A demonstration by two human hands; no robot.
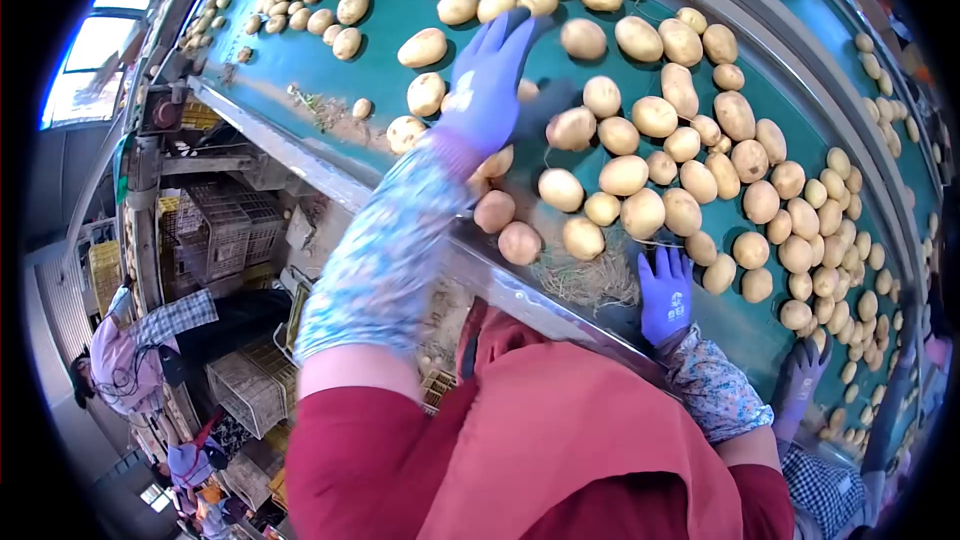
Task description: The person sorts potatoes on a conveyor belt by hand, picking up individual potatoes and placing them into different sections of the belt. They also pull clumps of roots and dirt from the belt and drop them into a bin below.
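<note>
My left hand (490,80), in a purple glove with a floral sleeve, reaches out over the green conveyor belt (400,10). Its fingers are stretched flat above a potato (572,128) and other potatoes around it, and it holds nothing. My right hand (667,292), also gloved in purple, rests flat with fingers apart on the belt's near edge, beside a clump of dry straw (590,280). Several tan potatoes (640,175) lie crowded just beyond it. My red apron fills the bottom of the view.
Another person's gloved hand (805,372) with a chequered sleeve reaches onto the belt at the lower right. A metal rail (300,155) edges the belt. Wire crates (225,230) stand below at the left, near a person in a plaid shirt (135,340).
</note>
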